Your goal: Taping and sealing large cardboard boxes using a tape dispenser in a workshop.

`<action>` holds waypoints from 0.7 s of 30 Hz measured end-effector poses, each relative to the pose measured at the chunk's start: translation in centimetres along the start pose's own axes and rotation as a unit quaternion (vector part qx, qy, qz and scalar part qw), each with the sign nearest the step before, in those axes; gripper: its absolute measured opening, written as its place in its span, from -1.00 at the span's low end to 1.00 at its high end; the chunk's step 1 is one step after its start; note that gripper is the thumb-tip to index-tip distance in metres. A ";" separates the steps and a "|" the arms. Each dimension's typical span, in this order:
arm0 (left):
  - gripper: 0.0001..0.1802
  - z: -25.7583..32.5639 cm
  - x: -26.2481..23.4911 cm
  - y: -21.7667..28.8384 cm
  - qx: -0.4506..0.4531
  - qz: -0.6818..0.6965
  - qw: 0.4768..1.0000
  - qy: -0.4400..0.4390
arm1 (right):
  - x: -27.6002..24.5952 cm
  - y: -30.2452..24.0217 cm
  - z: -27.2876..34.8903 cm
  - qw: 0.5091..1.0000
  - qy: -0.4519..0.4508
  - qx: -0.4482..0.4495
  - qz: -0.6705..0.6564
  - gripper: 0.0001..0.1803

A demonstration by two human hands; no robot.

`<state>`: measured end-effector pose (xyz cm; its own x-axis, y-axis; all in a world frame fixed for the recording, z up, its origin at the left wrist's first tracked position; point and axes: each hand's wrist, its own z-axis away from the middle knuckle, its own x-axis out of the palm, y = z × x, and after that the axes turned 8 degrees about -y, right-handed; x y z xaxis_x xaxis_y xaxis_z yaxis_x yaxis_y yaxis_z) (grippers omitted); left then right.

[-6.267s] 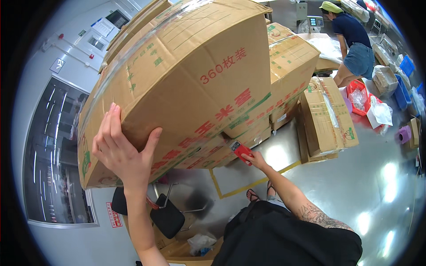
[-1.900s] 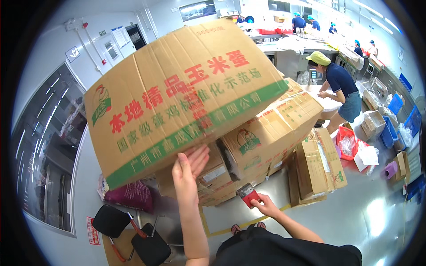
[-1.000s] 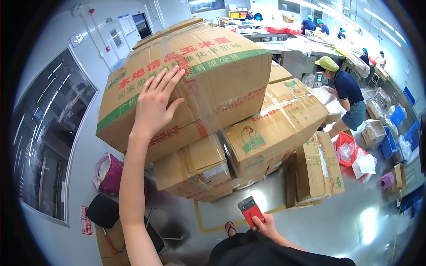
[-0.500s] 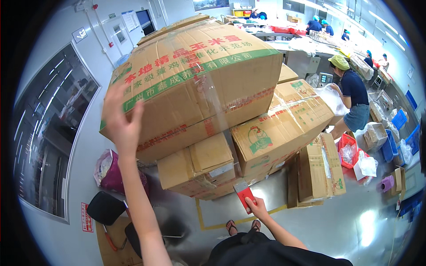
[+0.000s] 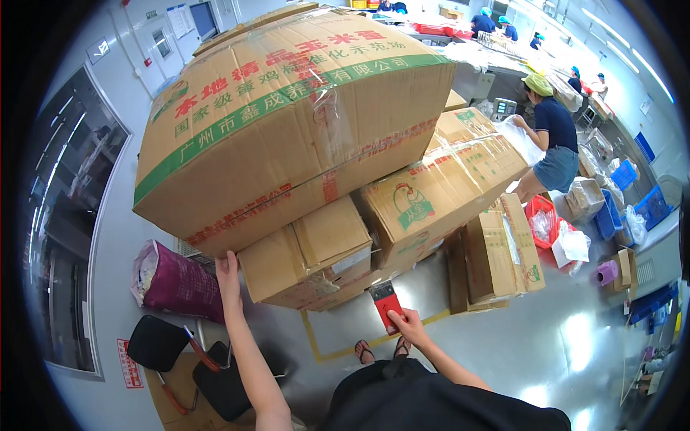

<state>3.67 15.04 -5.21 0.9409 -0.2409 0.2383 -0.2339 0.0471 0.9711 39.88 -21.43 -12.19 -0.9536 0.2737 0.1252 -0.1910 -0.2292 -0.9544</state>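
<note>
My left hand (image 5: pixel 229 279) is raised at the lower left edge of the large top carton (image 5: pixel 287 165). Its fingers are stretched upward at that bottom edge, just left of a smaller carton (image 5: pixel 305 248); whether they press on the box I cannot tell. The large carton is brown with a green band and red print, and clear tape runs down its front. In my right hand (image 5: pixel 407 327) is a flat red tool (image 5: pixel 387 307) with a grey, blade-like end, held low in front of the stack. To the right lies another taped carton (image 5: pixel 438 194) with a green emblem.
A purple sack (image 5: pixel 180 284) and black chairs (image 5: pixel 164 343) stand at the left. More cartons (image 5: pixel 496 251) are on the floor at the right. Beyond them a co-worker (image 5: pixel 552 136) in a yellow-green cap handles white plastic near red baskets (image 5: pixel 540 219) and blue crates (image 5: pixel 609 212).
My left hand has dropped from in front of the large carton's face to its lower left edge. The right hand still holds the red tool, and the view has shifted slightly.
</note>
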 end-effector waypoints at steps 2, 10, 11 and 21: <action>-0.08 -0.3 -1.1 -1.3 0.012 0.172 0.984 -0.035 | 0.0 0.0 0.4 0.999 0.019 -0.026 0.041 -0.58; -0.22 -6.0 -3.5 -0.4 0.031 0.258 0.966 0.005 | 0.4 0.7 2.7 0.999 0.045 -0.015 0.013 -0.56; -0.22 -6.8 -3.5 0.0 0.029 0.266 0.964 0.007 | 0.4 0.8 2.8 0.999 0.040 -0.022 -0.008 -0.56; -0.80 9.7 5.6 -1.3 0.163 -0.123 0.945 0.257 | 0.7 -0.2 4.6 0.997 0.050 -0.066 0.011 -0.61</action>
<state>6.86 4.25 -5.21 0.9519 0.3003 0.0612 0.0234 -0.2702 0.9625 38.20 -25.48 -10.67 -0.9282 0.3627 0.0832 -0.1323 -0.1125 -0.9848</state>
